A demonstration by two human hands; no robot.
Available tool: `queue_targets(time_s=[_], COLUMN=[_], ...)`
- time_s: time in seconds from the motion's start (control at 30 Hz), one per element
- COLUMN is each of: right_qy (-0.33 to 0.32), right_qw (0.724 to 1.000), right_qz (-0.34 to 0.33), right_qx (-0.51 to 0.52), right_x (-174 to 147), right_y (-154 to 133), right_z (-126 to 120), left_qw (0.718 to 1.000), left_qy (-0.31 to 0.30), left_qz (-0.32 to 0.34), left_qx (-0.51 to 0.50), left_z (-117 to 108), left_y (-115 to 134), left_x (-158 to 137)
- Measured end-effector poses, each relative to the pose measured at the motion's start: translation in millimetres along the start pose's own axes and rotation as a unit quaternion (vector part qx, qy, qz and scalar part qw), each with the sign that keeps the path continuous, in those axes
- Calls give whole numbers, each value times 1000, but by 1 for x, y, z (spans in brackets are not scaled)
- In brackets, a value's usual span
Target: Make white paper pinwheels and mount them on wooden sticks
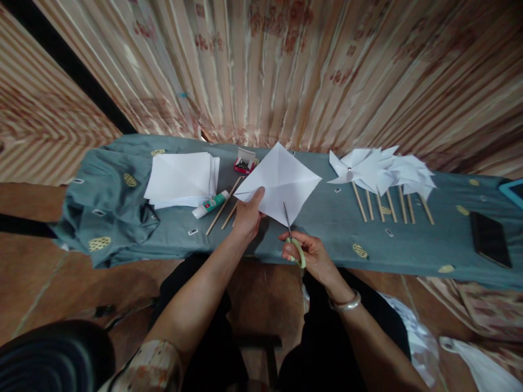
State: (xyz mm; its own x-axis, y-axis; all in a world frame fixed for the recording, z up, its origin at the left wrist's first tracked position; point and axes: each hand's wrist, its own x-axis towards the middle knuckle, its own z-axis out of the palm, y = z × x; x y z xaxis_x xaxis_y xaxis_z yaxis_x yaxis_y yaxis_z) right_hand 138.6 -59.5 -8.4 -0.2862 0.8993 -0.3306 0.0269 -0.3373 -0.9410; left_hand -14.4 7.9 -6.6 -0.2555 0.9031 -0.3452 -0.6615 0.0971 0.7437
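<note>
The fingers of the left hand [249,216] pinch a square sheet of white paper [281,177], the thumb on top and the others mostly hidden; those of the right hand [310,253] are curled around the pale green handles of a pair of scissors [301,255]. The sheet is at the middle of a long worktop [335,239] covered with grey-green printed cloth, one corner toward the far edge. To its right, a strip of cloth reaches to the white paper pinwheels [378,170] with wooden handles [391,206]. Close on the left are a green-and-white tube [210,204], thin wooden sticks [216,218] and, near the far edge, a small red-and-white box [245,161]; farther left lies a stack of white paper [180,177]. A flat black object [490,238] lies toward the right end. Both forearms come from the near edge, and the blades point over the sheet's near corner.
</note>
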Motion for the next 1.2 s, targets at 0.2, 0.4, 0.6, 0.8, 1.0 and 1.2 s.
queue_targets(time_s=[0.2,0.4,0.6,0.8,1.0,1.2], right_qy=[2,13,20,17,25,30], right_qw=[1000,1000,1000,1000,999,999], right_qz=[-7,-9,9,5,5,-11], right_qx=[-5,-7,21,25,31,-4], right_x=[0,1,2,4,4,3], right_y=[1,3,5,7,6,3], right_z=[-2,0,0,0,1,0], left_qw=[1000,1000,1000,1000,1000,1000], left_qy=[-2,0,1,0,4,-15], left_qz=[11,-1,-17,-18,-21,6], left_qx=[6,4,-4,-6,-4,0], left_z=[-1,-1,0,1,0,-1], left_y=[-5,-4,0,1,1,-6], left_x=[0,-1,-3,-4,-3,-3])
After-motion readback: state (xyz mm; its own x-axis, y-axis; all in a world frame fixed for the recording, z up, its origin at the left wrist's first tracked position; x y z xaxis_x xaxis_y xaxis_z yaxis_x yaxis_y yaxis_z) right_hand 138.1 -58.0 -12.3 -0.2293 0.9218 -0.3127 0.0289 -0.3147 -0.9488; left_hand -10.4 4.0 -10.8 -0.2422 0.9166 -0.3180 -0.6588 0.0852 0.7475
